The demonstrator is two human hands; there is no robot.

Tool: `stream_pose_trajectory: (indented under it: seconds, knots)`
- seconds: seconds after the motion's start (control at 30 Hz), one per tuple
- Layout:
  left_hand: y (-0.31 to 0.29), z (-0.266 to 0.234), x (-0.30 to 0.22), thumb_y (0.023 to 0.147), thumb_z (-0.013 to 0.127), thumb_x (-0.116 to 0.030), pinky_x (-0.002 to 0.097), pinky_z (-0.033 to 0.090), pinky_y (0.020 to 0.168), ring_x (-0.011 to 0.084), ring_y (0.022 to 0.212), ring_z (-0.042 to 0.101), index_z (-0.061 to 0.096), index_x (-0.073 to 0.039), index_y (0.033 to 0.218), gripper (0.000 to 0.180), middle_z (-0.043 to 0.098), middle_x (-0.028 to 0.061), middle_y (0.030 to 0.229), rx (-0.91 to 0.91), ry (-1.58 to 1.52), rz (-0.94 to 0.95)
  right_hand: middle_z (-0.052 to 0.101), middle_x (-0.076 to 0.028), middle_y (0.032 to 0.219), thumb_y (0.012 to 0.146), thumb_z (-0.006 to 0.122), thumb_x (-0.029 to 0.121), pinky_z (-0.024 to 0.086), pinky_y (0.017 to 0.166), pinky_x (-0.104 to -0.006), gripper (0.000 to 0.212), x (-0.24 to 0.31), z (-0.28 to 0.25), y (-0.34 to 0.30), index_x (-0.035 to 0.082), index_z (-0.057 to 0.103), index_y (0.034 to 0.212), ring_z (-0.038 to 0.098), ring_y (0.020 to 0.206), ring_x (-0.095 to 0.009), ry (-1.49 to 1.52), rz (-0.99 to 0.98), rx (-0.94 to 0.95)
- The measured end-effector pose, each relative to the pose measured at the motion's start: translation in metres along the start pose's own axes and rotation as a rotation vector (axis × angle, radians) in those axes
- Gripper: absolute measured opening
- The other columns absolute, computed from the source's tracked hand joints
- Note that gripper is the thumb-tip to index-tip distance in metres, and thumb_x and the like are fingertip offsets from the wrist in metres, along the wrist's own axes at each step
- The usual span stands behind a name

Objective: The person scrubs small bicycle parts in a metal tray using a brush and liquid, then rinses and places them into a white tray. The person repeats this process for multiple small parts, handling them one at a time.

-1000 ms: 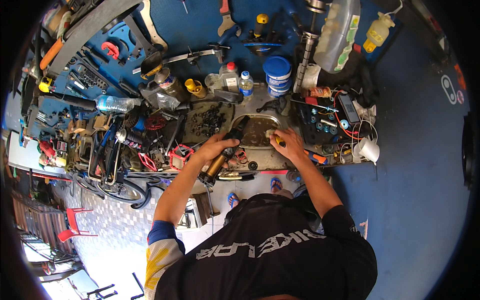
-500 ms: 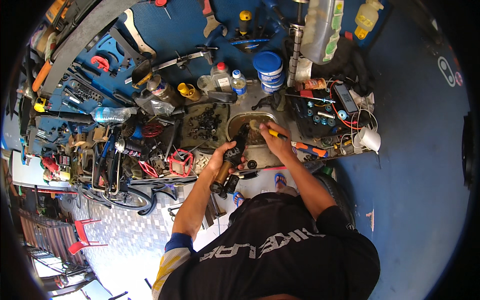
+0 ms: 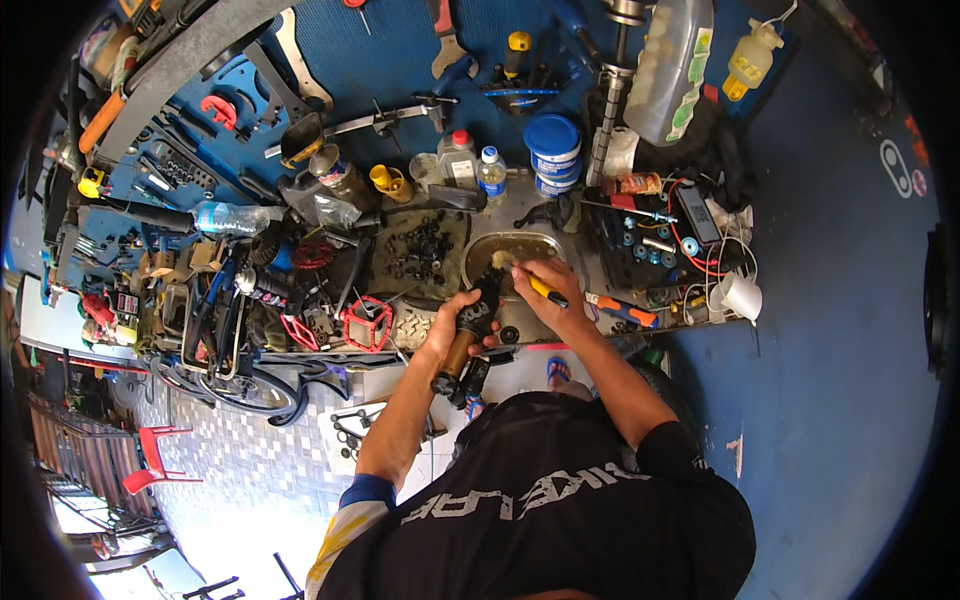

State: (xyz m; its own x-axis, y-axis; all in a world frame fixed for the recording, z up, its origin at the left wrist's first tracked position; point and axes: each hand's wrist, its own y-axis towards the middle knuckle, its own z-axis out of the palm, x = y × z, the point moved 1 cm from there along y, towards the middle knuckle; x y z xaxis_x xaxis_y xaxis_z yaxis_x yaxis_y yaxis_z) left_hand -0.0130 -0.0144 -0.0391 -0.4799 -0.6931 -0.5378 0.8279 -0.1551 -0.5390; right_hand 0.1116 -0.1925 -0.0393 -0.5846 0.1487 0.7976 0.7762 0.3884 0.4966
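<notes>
My left hand (image 3: 452, 325) is wrapped round a bicycle rear shock (image 3: 460, 352), black above with a gold-brown body lower down. The shock is tilted, its upper end at the near rim of a metal sink basin (image 3: 545, 236) holding brownish liquid. In my right hand (image 3: 556, 296) is a brush (image 3: 547, 291) with a yellow and black handle. Its pale bristles (image 3: 502, 259) are against or very close to the shock's upper end; contact is hard to make out. An orange and blue handled tool (image 3: 628, 310) lies to the right of my right hand.
Small black parts cover a mat (image 3: 385, 268) left of the basin, near a red pedal (image 3: 367, 325). Behind stand bottles (image 3: 491, 172) and a blue-lidded tub (image 3: 553, 150). To the right are a tray (image 3: 610, 262) of small parts and a white cup (image 3: 740, 295).
The brush bristles have moved slightly left, to the shock's upper end, and the right hand has shifted with them. The left hand still holds the shock. The whole view has shifted a little.
</notes>
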Motion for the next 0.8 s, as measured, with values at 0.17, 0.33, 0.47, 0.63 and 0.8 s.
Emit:
stream_pose_trajectory:
  seconds: [0.17, 0.33, 0.47, 0.63, 0.8]
  knots:
    - [0.000, -0.004, 0.005, 0.095, 0.058, -0.048, 0.0229, 0.040, 0.034, 0.0195, 0.056, 0.056, 0.059, -0.002, 0.116, 0.051, 0.061, 0.0098, 0.081, -0.008, -0.016, 0.013, 0.073, -0.011, 0.086, 0.088, 0.078, 0.015, 0.051, 0.074, -0.0403, 0.014, 0.000, 0.000, 0.005, 0.004, 0.073, 0.095, 0.065, 0.081, -0.031, -0.054, -0.075, 0.038]
    - [-0.004, 0.003, 0.006, 0.095, 0.059, -0.045, 0.0249, 0.041, 0.035, 0.0196, 0.055, 0.059, 0.060, -0.004, 0.113, 0.045, 0.063, 0.0097, 0.079, -0.084, 0.137, 0.053, 0.072, -0.012, 0.083, 0.090, 0.078, 0.023, 0.052, 0.072, -0.0416, 0.020, -0.018, 0.003, 0.007, 0.004, 0.071, 0.091, 0.067, 0.075, -0.032, -0.073, 0.206, 0.026]
    - [-0.003, 0.004, 0.003, 0.096, 0.059, -0.043, 0.0261, 0.042, 0.036, 0.0202, 0.054, 0.061, 0.060, -0.004, 0.110, 0.041, 0.065, 0.0098, 0.080, -0.132, 0.270, 0.105, 0.067, -0.015, 0.077, 0.095, 0.072, 0.029, 0.052, 0.067, -0.0382, 0.025, -0.020, 0.003, 0.007, 0.004, 0.068, 0.089, 0.067, 0.072, -0.032, -0.119, 0.094, 0.085]
    - [-0.005, 0.002, 0.005, 0.096, 0.059, -0.045, 0.0262, 0.042, 0.036, 0.0202, 0.055, 0.060, 0.059, -0.003, 0.113, 0.046, 0.064, 0.0101, 0.081, -0.116, 0.211, 0.106, 0.066, -0.016, 0.077, 0.095, 0.072, 0.025, 0.051, 0.065, -0.0375, 0.024, 0.007, -0.001, 0.011, 0.003, 0.067, 0.089, 0.066, 0.070, -0.030, -0.015, 0.235, 0.081]
    - [-0.012, -0.006, 0.005, 0.095, 0.060, -0.047, 0.0257, 0.044, 0.036, 0.0217, 0.057, 0.060, 0.054, -0.005, 0.129, 0.055, 0.064, 0.0102, 0.082, 0.113, 0.005, 0.116, 0.070, -0.012, 0.079, 0.094, 0.074, 0.026, 0.053, 0.071, -0.0356, 0.023, -0.025, -0.007, 0.005, 0.004, 0.069, 0.088, 0.070, 0.077, -0.030, -0.101, 0.180, 0.124]
